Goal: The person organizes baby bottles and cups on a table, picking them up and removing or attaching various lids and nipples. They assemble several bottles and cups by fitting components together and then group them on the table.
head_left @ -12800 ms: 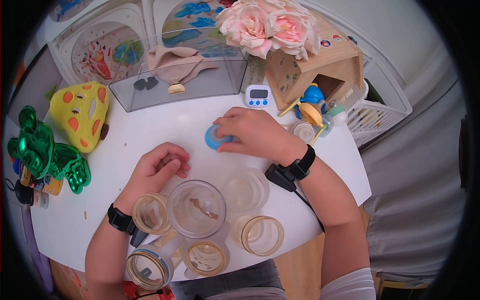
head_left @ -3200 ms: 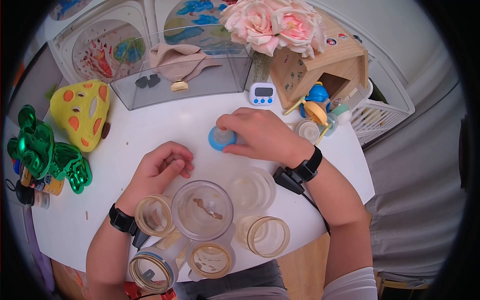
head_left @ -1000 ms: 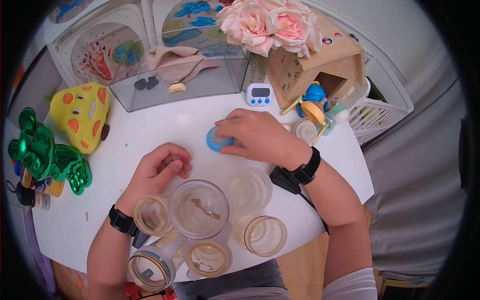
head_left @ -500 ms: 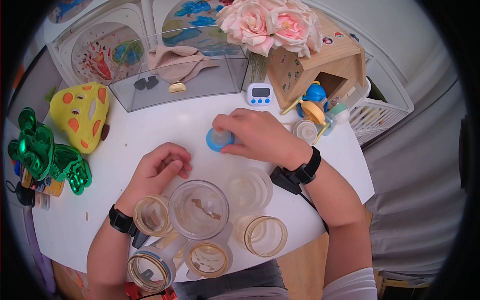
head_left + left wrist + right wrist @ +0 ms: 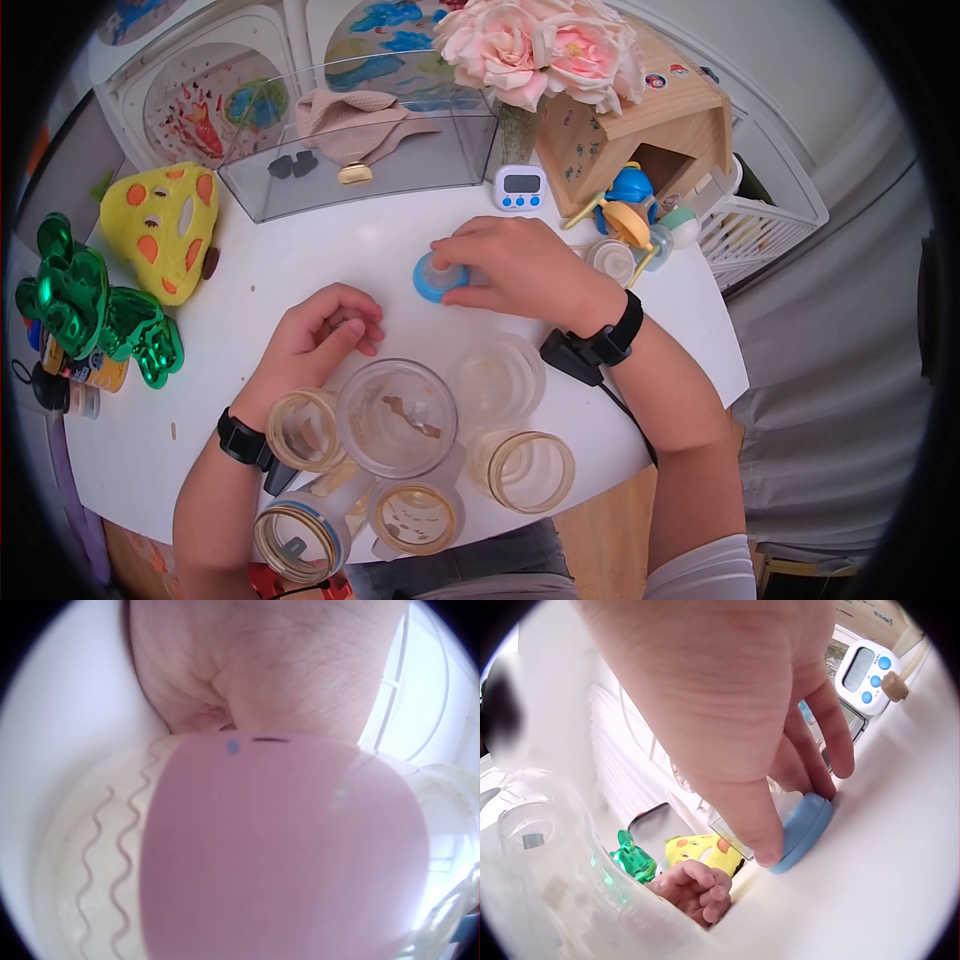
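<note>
My right hand [image 5: 520, 262] holds a bottle nipple with a blue collar ring [image 5: 436, 285], low on the white table [image 5: 340, 250]. In the right wrist view the thumb is at the near edge of the blue ring [image 5: 806, 832], fingers at its far side; part of the clear teat shows between them. My left hand [image 5: 322, 335] rests on the table left of it, its fingers loosely curled with nothing in them. Close in front of that hand stand an open wide clear container [image 5: 352, 440] and an open baby bottle [image 5: 275, 432].
More open bottles [image 5: 568, 470] crowd the front edge. A white timer [image 5: 520, 188], a clear box [image 5: 410, 165] and a wooden house [image 5: 640, 120] line the back. Bottle parts [image 5: 612, 262] lie right; a yellow plush [image 5: 160, 230] and a shiny green figure [image 5: 75, 290] stand left.
The right hand's fingers have shifted up and down over the teat, covering more of it a second ago than now. The nipple stays nearly in place, and the left hand has hardly moved.
</note>
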A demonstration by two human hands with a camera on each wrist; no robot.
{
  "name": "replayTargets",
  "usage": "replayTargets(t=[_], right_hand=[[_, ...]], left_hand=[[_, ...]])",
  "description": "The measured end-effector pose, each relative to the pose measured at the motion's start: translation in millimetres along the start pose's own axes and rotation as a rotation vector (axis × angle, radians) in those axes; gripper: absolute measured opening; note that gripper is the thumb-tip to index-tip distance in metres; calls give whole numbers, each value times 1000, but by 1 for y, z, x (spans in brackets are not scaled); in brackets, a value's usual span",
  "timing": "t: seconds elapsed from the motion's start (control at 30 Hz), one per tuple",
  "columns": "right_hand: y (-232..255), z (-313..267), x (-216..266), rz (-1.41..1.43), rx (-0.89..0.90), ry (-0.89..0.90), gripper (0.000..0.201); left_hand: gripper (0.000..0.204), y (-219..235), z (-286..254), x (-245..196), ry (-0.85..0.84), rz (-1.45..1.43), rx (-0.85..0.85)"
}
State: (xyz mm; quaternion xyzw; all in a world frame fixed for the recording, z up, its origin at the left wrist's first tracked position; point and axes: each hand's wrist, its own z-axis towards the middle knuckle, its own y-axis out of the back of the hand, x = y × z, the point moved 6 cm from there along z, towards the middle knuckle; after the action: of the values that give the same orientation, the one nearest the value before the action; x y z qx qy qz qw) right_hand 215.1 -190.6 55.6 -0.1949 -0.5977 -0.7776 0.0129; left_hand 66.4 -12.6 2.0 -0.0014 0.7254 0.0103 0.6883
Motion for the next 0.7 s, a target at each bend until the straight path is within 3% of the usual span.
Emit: replayTargets(t=[0.2,0.43,0.6,0.7], right_hand=[[-2,3,0,-72,63,-28,30],[-9,0,3,-112,-9,64,28],[-3,0,5,-55,15,-22,34],[-2,-1,6,-50,4,12,39]], left_hand=[[14,3,1,2,-3,3,4],[16,1,0,2,12,-3,-5],[16,1,0,1,6,2,4],[15,1,0,1,9,0,-1]])
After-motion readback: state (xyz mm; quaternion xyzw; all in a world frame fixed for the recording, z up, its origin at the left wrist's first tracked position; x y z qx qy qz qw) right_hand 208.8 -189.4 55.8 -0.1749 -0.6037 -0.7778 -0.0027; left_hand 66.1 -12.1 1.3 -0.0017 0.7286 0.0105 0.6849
